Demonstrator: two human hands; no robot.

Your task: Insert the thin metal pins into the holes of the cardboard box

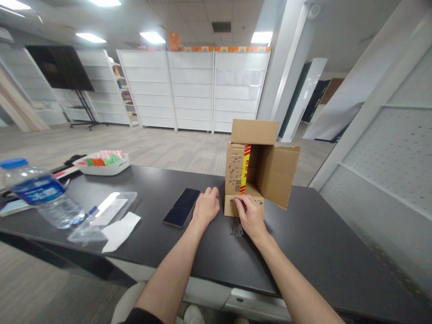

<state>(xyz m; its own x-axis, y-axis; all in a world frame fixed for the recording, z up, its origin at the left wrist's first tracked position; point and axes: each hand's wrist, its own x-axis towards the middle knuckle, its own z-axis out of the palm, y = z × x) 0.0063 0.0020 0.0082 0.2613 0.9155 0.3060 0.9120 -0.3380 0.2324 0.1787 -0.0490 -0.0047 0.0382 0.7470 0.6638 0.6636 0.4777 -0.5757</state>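
A cardboard box (235,168) stands on the dark table with its opening facing me and its flaps spread. Dark round spots dot its left panel and the low front flap (230,209). My right hand (250,217) is at this front flap, thumb and forefinger pinched together by its upper part; anything between them is too small to make out. Below the flap lies a row of several thin metal nails or screws (236,226). My left hand (207,207) rests left of the box, fingers curled, their inside hidden. Beside it lies a black phone (182,208).
Left on the table (151,180) are a water bottle (42,193), a clear plastic case (116,208), a white paper piece (121,231) and a white tray (104,168) with coloured packets. A white perforated panel (391,157) borders the right side.
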